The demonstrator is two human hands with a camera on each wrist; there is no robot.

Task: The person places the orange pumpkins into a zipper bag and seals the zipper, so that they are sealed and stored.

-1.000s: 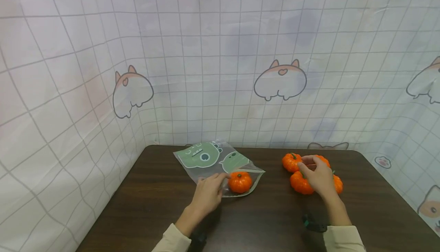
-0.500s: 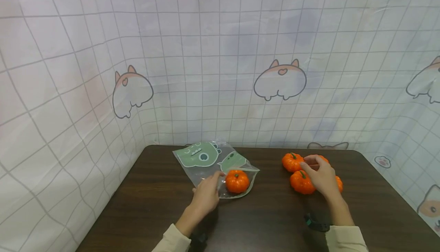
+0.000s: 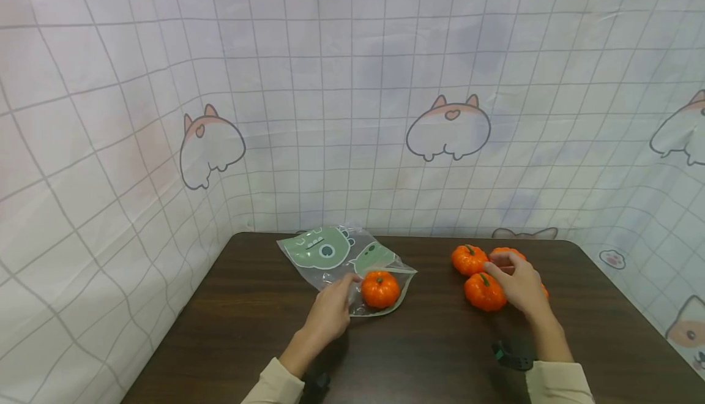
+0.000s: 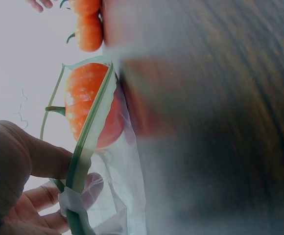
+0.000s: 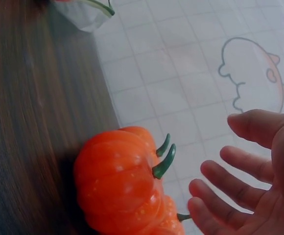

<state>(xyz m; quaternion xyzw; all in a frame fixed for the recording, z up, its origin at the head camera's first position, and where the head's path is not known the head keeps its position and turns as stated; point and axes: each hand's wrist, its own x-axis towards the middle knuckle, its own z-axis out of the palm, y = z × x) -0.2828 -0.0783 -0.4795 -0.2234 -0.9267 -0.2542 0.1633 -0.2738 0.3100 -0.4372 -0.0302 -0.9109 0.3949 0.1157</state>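
Beside the bagged pumpkin [image 3: 380, 289], your left hand [image 3: 330, 312] pinches the plastic bag [image 3: 330, 257]; right of it, your right hand [image 3: 520, 284] hovers with relaxed fingers over loose pumpkins [image 3: 483, 291].

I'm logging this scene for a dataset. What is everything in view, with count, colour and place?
Pumpkin in bag: 1, orange with green stem, inside the bag's open end.
Loose pumpkins: at least 3 visible, orange, clustered on the table's right side.
Zip bag: 1, clear with green cartoon prints, lying left of centre.
Table: 1, dark brown wood.
Backdrop cloth: white grid with cartoon animals, behind and at the sides.
Left hand: pinches the bag's edge.
Right hand: fingers spread over the loose pumpkins.
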